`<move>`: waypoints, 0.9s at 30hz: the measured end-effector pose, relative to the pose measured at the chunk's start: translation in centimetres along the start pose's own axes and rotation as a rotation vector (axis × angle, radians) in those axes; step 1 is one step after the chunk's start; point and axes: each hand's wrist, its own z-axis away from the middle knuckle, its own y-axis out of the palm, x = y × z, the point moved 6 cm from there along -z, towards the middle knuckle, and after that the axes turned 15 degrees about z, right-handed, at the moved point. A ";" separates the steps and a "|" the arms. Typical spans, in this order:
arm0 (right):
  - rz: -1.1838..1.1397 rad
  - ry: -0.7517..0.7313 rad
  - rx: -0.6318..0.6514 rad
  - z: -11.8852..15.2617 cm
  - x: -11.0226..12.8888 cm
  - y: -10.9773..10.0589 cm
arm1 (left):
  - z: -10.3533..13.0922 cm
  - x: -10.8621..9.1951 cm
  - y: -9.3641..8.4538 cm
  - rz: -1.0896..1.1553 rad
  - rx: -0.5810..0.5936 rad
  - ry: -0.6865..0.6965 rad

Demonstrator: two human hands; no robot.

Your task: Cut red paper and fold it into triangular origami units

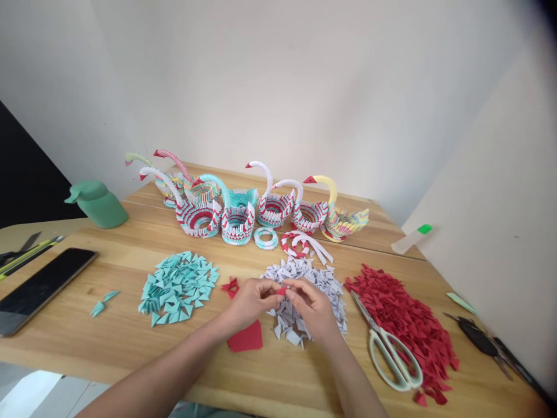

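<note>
A small red folded paper piece (pixel 282 291) is pinched between my two hands, over the pile of pale lilac paper pieces (pixel 324 284). My left hand (pixel 255 302) grips it from the left with thumb and forefinger. From the right, the fingertips of my right hand (pixel 311 305) close on the same piece. Red paper sheets (pixel 246 338) lie on the table just below my left hand. Several folded red pieces (pixel 230 287) rest beyond it. A heap of teal paper triangles (pixel 180 287) is farther left.
White-handled scissors (pixel 394 354) lie against a red pile (pixel 404 322) at the right. Paper swans (pixel 272 206) and rings (pixel 266 238) stand behind. A phone (pixel 46 287) and a green container (pixel 100 204) are at the left. Black-handled tools (pixel 478 338) lie at far right.
</note>
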 end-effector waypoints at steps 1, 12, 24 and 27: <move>-0.016 0.020 -0.008 0.0 -0.1 -0.1 | 0.0 0.1 0.0 -0.016 -0.005 -0.002; -0.098 0.137 0.077 -0.1 -0.2 0.2 | 0.4 -0.5 0.3 -0.137 0.013 -0.014; -0.151 0.172 0.051 0.0 -0.5 -0.1 | 0.8 -2.5 0.7 -0.318 0.036 0.208; -0.174 0.169 0.062 0.1 -0.2 0.0 | 0.8 -2.6 0.8 -0.359 0.012 0.223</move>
